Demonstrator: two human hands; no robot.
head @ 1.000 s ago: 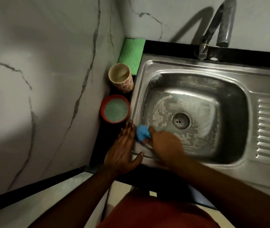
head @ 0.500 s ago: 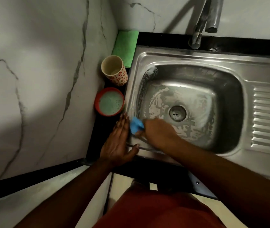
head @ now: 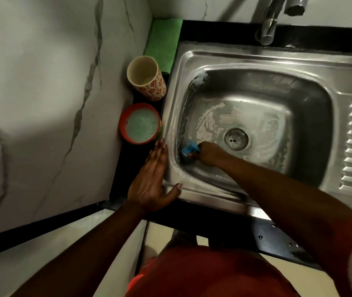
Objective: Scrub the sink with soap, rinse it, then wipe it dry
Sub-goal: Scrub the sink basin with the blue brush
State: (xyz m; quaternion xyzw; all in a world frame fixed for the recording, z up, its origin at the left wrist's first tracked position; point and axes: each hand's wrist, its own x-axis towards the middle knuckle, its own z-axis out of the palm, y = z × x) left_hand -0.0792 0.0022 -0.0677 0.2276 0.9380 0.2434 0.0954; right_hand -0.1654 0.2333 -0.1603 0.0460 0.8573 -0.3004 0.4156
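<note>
Right grip (head: 208, 154) clasps a blue scrubber (head: 190, 149) low in the near-left corner of the sink (head: 245, 58), left grip (head: 151, 181) lies flat and relaxed on the rim, suds (head: 209, 116) coat the basin floor and left wall, so scrubbing seems partway, with rinse and wipe-dry not yet begun.

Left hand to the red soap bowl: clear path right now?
Probably yes. The left hand rests open on the left rim of the sink, fingertips right beside the red bowl of soapy liquid; nothing lies between them.
</note>
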